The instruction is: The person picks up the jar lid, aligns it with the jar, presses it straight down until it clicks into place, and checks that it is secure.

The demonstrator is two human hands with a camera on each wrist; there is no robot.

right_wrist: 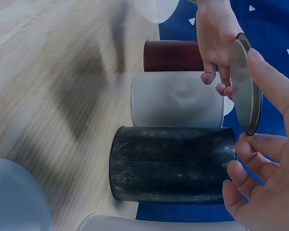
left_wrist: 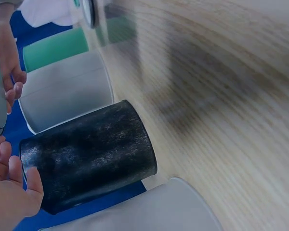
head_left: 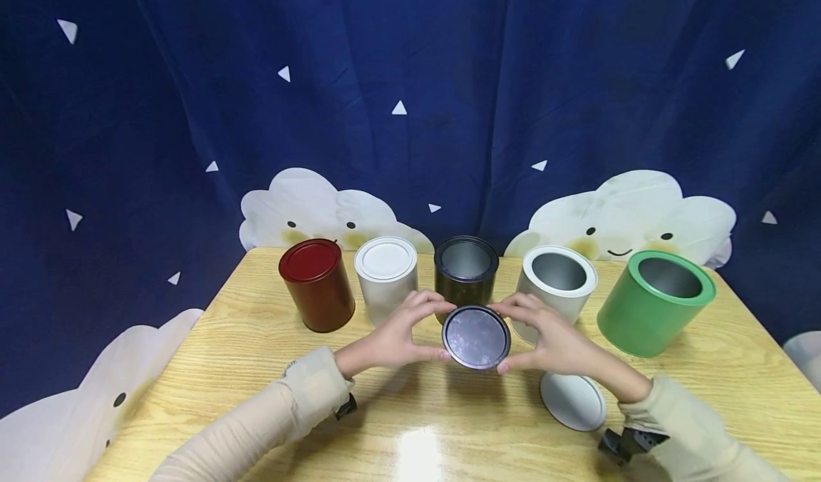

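Observation:
Both hands hold a round black can lid [head_left: 477, 336] by its rim, raised above the table in front of the black can. My left hand [head_left: 400, 330] pinches its left edge between thumb and fingers. On the opposite edge, my right hand [head_left: 545, 334] does the same. The black can [left_wrist: 89, 156] stands just behind the lid, its top uncovered and its grey inside showing in the head view. From the right wrist view the lid [right_wrist: 245, 86] is seen nearly edge-on, with a pale underside.
To the left stand a red can [head_left: 318, 286] and a white can [head_left: 386, 275], both lidded. On the right are an uncovered white can [head_left: 580, 302] and an uncovered green can [head_left: 648, 311]. A loose white lid [head_left: 573, 401] lies on the wooden table [head_left: 250, 354] below my right hand.

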